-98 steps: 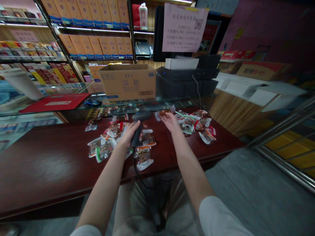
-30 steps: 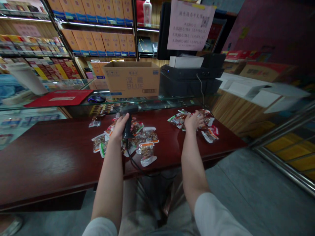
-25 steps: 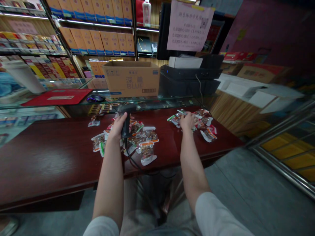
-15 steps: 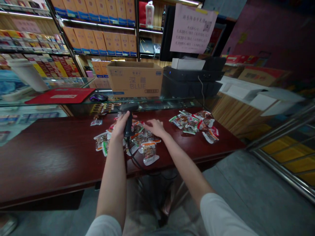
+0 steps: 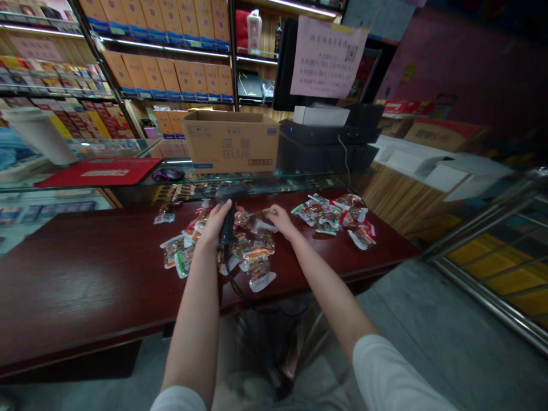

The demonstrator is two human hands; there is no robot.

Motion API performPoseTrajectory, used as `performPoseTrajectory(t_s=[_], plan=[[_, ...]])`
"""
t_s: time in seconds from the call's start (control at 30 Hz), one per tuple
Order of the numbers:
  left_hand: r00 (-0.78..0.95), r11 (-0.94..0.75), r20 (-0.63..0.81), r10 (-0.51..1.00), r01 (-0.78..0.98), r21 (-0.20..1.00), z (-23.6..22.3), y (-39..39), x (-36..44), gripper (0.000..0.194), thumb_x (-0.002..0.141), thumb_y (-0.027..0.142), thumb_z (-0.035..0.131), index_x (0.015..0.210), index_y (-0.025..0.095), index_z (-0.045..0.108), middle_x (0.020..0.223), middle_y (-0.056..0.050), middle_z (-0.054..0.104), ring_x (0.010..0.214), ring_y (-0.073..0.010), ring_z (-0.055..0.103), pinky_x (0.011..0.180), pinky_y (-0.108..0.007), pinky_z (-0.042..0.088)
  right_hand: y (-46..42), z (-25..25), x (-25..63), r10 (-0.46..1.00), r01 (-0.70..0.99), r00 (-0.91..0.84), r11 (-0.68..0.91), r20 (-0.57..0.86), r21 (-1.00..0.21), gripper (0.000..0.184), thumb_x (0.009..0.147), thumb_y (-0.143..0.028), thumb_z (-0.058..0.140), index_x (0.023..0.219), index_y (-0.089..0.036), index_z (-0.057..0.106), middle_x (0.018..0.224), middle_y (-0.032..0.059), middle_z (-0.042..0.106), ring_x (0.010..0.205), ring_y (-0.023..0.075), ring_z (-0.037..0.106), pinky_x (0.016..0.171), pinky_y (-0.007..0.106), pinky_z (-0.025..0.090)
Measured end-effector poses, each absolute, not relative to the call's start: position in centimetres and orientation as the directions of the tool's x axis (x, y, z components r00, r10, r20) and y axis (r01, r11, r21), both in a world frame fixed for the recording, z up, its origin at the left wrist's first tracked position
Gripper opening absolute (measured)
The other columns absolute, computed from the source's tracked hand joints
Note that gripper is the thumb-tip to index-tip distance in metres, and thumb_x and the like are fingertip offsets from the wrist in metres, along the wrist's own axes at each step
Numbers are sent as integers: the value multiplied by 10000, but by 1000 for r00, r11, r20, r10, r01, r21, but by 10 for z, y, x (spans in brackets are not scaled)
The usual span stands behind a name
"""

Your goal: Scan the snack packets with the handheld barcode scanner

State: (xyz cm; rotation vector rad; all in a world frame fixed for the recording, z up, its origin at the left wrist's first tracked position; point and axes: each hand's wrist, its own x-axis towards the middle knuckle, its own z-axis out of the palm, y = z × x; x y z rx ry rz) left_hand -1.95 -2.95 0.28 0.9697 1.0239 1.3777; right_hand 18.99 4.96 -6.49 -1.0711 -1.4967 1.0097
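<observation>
Drawn inward from the heap on the far right, the right hand (image 5: 282, 221) now sits close to the left hand (image 5: 213, 224) over the middle of the counter (image 5: 85, 268). Its fingertips (image 5: 270, 213) reach a clear snack packet (image 5: 253, 222) just beside the scanner, though whether they are pinching it cannot be told. The left hand is closed around the grip of a black corded barcode scanner (image 5: 228, 220), with the scanner's head up and forward and its cable (image 5: 233, 279) running down across the packets nearest the body. A loose cluster of vacuum-sealed snack packets (image 5: 257, 268) lies directly below and between the hands, and a second heap of the same packets (image 5: 329, 218) lies well to the right of the right hand. Beyond the hands, a glass display case (image 5: 257, 180) stands along the counter's far side. On its top, ahead of the left hand, are a cardboard box (image 5: 231, 142), a computer mouse (image 5: 168, 174) and a red mat (image 5: 98, 172). Ahead of the right hand is a black printer (image 5: 327, 132), with a pink paper notice (image 5: 327, 57) above it. Shelves of boxed goods (image 5: 162, 74) fill the far wall.
</observation>
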Motion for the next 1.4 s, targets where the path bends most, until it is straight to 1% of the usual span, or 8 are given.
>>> performPoseTrajectory(t_s=[0.1, 0.2, 0.4, 0.53, 0.77, 1.0, 1.2, 1.4], plan=[[-17, 3, -9, 1000, -285, 959, -2, -27, -12, 438, 775, 535, 758, 1001, 179, 642, 583, 19, 604, 455, -121, 547, 416, -230, 430, 50, -56, 212, 983, -155, -68, 157, 170, -975, 179, 708, -297, 671, 701, -228, 505, 726, -43, 687, 756, 164, 707, 902, 386, 553], [78, 42, -24, 997, -240, 970, -4, -27, -4, 478, 760, 587, 752, 961, 162, 666, 548, 15, 586, 424, -114, 525, 380, -217, 390, 41, -49, 238, 990, -331, -90, 76, 112, -940, 233, 717, -306, 743, 802, -231, 540, 744, -48, 709, 716, 168, 742, 924, 433, 588], [218, 28, 21, 976, -218, 975, -7, -30, 10, 581, 740, 659, 736, 976, 129, 687, 507, 5, 574, 411, -112, 504, 391, -213, 378, 21, -45, 259, 978, -426, -161, 56, 136, -903, 270, 749, -320, 827, 916, -221, 639, 855, 3, 788, 868, 205, 779, 950, 433, 605], [207, 19, 32, 978, -239, 971, -12, -31, 17, 532, 709, 606, 787, 949, 150, 652, 650, -24, 653, 465, -117, 548, 399, -216, 400, 22, -44, 257, 984, -494, -141, 25, 109, -869, 225, 773, -298, 828, 881, -209, 651, 833, 22, 785, 861, 212, 777, 938, 445, 612], [265, 92, -38, 963, -196, 976, -8, -38, 25, 564, 723, 653, 756, 954, 150, 649, 527, 8, 566, 424, -114, 497, 396, -221, 369, 23, -45, 252, 991, -541, -128, -33, 44, -840, 211, 783, -269, 808, 904, -217, 643, 902, 14, 779, 827, 164, 750, 948, 388, 596], [272, 131, -93, 958, -126, 983, -13, -37, 34, 497, 726, 640, 769, 898, 188, 651, 562, -16, 594, 442, -131, 516, 395, -231, 375, 27, -50, 244, 988, -546, -67, 79, 137, -834, 333, 742, -351, 829, 825, -249, 523, 846, -50, 720, 844, 131, 717, 1005, 392, 555], [361, 140, -77, 929, -153, 978, -18, -34, 38, 534, 736, 671, 746, 920, 178, 654, 523, 14, 543, 430, -116, 481, 416, -233, 366, 26, -48, 239, 985, -440, -12, 150, 173, -885, 418, 756, -399, 788, 754, -249, 397, 869, -31, 680, 942, 173, 704, 953, 418, 577], [357, 143, -71, 932, -181, 973, -16, -37, 40, 523, 733, 668, 753, 844, 174, 625, 506, 9, 529, 414, -105, 461, 403, -223, 341, 23, -47, 243, 985, -456, -58, 119, 163, -882, 402, 725, -357, 810, 766, -248, 425, 834, -51, 670, 878, 146, 691, 964, 390, 560]])
